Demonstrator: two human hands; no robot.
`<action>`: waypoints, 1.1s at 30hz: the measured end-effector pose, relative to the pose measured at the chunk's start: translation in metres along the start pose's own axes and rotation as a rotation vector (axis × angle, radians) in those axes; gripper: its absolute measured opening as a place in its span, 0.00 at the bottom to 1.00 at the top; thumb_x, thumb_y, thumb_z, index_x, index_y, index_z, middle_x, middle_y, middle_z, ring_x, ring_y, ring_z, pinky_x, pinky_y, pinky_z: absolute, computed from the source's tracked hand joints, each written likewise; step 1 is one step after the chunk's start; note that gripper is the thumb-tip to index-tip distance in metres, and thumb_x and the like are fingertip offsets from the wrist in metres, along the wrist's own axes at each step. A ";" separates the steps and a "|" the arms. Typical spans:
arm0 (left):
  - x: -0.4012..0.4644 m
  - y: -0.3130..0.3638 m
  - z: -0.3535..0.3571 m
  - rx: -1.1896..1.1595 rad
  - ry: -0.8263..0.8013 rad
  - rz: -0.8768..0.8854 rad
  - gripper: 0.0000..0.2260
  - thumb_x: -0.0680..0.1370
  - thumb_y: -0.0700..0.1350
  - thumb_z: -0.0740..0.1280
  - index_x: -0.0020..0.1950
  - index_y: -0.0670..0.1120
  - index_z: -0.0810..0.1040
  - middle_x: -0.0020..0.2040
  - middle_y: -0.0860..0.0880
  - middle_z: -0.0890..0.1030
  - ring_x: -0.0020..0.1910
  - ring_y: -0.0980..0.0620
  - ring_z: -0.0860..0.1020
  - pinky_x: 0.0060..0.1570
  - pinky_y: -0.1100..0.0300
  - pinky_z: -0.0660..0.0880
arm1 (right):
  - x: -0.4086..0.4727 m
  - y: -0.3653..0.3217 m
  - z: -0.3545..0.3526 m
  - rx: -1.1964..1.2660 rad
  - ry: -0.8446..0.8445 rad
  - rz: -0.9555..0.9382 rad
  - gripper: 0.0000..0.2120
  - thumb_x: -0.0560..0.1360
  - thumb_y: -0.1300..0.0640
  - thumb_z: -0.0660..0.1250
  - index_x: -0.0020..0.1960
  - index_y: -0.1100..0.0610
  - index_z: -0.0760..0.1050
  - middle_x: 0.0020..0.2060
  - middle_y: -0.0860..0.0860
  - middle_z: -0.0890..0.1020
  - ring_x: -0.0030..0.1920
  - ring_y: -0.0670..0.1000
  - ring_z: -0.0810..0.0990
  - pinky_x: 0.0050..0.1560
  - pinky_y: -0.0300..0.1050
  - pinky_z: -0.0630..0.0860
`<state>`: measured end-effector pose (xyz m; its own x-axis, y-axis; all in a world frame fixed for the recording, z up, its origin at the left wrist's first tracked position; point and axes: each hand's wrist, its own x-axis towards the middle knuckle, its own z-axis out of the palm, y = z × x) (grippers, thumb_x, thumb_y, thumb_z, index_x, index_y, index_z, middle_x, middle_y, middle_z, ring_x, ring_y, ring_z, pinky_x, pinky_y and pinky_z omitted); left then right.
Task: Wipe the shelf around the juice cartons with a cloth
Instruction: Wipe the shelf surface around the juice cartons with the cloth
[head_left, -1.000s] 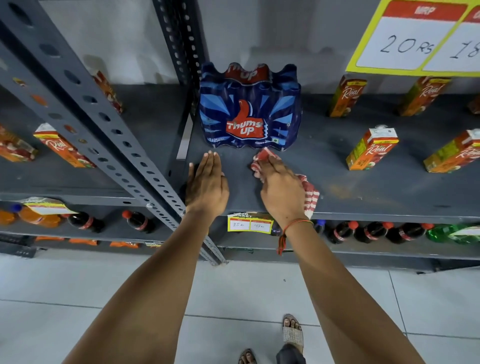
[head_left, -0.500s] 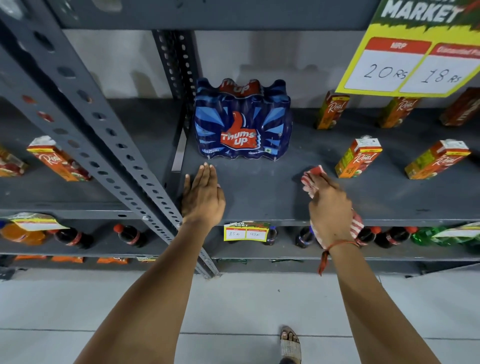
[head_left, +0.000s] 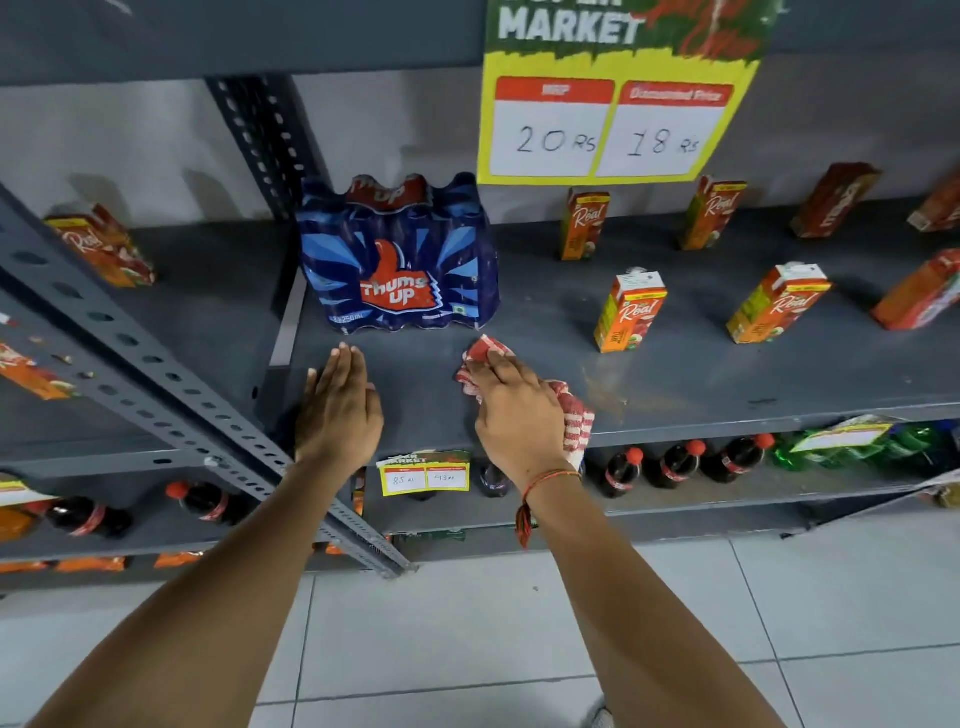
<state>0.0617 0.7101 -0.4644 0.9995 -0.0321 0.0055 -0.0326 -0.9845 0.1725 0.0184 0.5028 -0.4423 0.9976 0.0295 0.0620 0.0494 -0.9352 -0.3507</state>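
From the head camera, your right hand (head_left: 519, 415) lies palm-down on the red-and-white striped cloth (head_left: 574, 423), fingers curled over it and pressing it to the dark grey metal shelf (head_left: 701, 374). The cloth sits near the front edge, its far corner just beside the blue shrink-wrapped pack of cola bottles (head_left: 397, 260). Your left hand (head_left: 337, 410) rests flat and spread on the bare shelf, holding nothing.

The cloth looks soft and limp, so it will likely bunch under your palm; keep it gathered beneath the fingers rather than by a corner. The nearest orange juice carton (head_left: 629, 312) stands upright, apart from the cloth, to its right, with another orange carton (head_left: 776, 304) further along. These are probably light and top-heavy, easy to tip with a careless sweep. A brownish smear (head_left: 605, 387) marks the shelf between cloth and carton.
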 end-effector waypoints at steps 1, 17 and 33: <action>-0.003 0.008 0.000 0.003 0.011 0.026 0.25 0.81 0.47 0.49 0.77 0.41 0.50 0.79 0.43 0.52 0.78 0.49 0.49 0.77 0.50 0.44 | -0.001 0.004 -0.003 0.003 -0.002 0.022 0.28 0.76 0.58 0.61 0.77 0.51 0.66 0.77 0.51 0.67 0.77 0.55 0.64 0.73 0.55 0.66; -0.016 0.152 0.033 -0.075 0.024 0.178 0.27 0.80 0.50 0.43 0.77 0.40 0.50 0.79 0.43 0.52 0.78 0.50 0.49 0.77 0.52 0.44 | -0.038 0.112 -0.048 -0.102 0.062 0.244 0.31 0.73 0.65 0.65 0.76 0.52 0.68 0.74 0.52 0.72 0.71 0.59 0.72 0.69 0.56 0.70; -0.017 0.155 0.034 -0.013 0.026 0.181 0.26 0.81 0.49 0.44 0.77 0.41 0.50 0.79 0.45 0.52 0.78 0.51 0.49 0.77 0.52 0.47 | -0.048 0.124 -0.039 -0.095 0.140 -0.036 0.33 0.64 0.65 0.72 0.69 0.55 0.76 0.68 0.56 0.79 0.61 0.61 0.81 0.60 0.57 0.80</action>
<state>0.0397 0.5523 -0.4711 0.9770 -0.2036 0.0629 -0.2118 -0.9608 0.1792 -0.0251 0.3713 -0.4527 0.9786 0.0204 0.2050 0.0738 -0.9638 -0.2564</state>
